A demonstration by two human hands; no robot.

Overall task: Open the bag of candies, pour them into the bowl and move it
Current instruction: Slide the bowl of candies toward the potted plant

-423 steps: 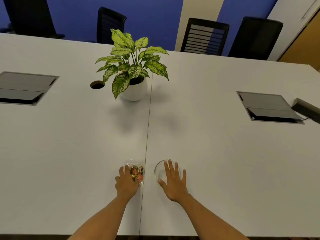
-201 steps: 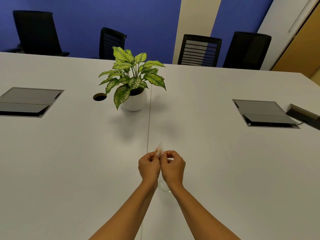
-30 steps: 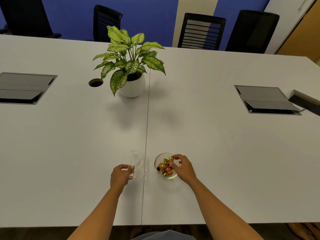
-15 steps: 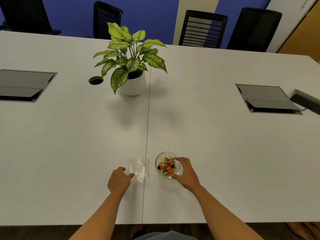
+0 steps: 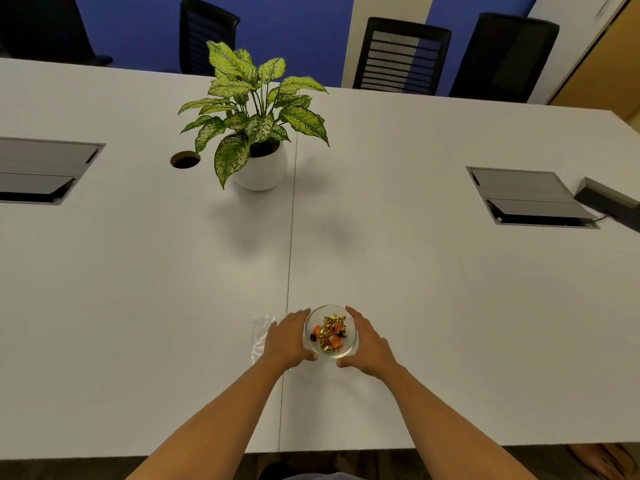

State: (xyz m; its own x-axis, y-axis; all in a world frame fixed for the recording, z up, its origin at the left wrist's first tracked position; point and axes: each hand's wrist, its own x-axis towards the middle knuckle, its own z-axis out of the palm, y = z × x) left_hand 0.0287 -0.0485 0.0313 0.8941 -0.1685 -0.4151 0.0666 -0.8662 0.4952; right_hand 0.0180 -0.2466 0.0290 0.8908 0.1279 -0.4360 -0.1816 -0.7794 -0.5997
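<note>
A small clear glass bowl stands on the white table near its front edge, just right of the centre seam. Gold, orange and dark wrapped candies lie heaped inside it. My left hand cups the bowl's left side and my right hand cups its right side, fingers curved around the rim. The empty clear plastic bag lies flat on the table to the left, partly hidden under my left hand.
A potted plant in a white pot stands at mid-table on the seam, with a round cable hole beside it. Grey cable hatches sit right and left. A dark box lies at the right edge. Black chairs line the far side.
My left hand has let go of the empty bag and moved right onto the bowl. My right hand has shifted from the bowl's rim to cup its right side.
</note>
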